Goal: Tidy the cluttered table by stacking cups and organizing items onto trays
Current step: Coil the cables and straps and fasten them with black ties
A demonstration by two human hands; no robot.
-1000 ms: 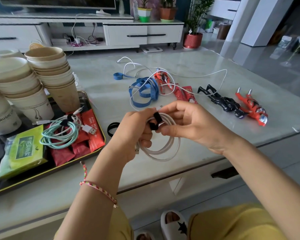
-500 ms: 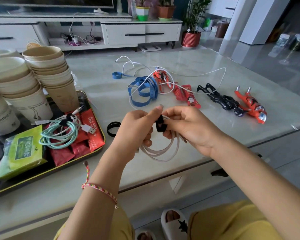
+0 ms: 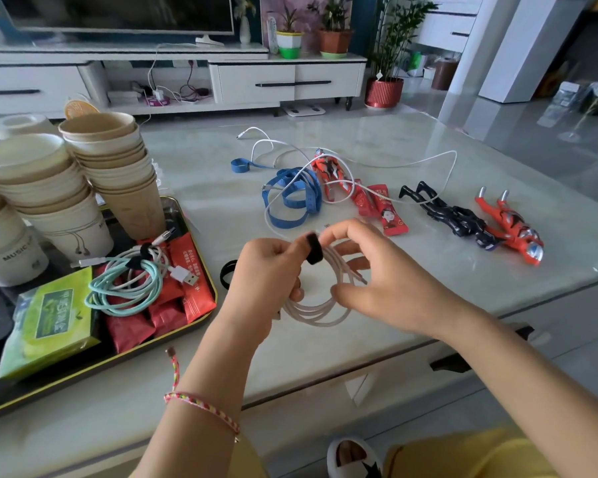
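- Room: we log a living room with a white TV unit (image 3: 256, 81) along the far wall, potted plants (image 3: 334, 39) at its right end and glossy floor beyond.
- Table (image 3: 377, 132): a pale, polished, reflective top. We judge it slick enough for light things to slide.
- Tray (image 3: 212, 281): dark with a gilt rim, at the table's left. It holds the cup stacks (image 3: 118, 160), a green packet (image 3: 49, 315), red sachets (image 3: 187, 288) and a bundled teal cable (image 3: 125, 288).
- Loose lot, mid-table, not yet on a tray: a long white cable (image 3: 411, 163) tangled through a blue lanyard (image 3: 290, 198), and toy figures (image 3: 449, 215) to the right.
- Left hand (image 3: 266, 274): its fingers curl round the near side of the coiled white cable (image 3: 318, 305), and its fingertips pinch the black strap (image 3: 314, 250).
- Right hand (image 3: 387, 281): it holds the coil's far side, thumb against the strands and forefinger up by the strap.
- Coiled white cable: held between both hands over the table's near edge, just right of the tray. We cannot tell whether it touches the top.
- Black strap: wrapped over the top of the coil. We cannot see whether it is fastened.
- Step in hand, as we judge it: binding the coil before it goes on a tray.
- Next move calls for closing the strap snugly while the loops stay gathered, then setting the bundle beside the teal cable. A slack grip could let the coil spring open.
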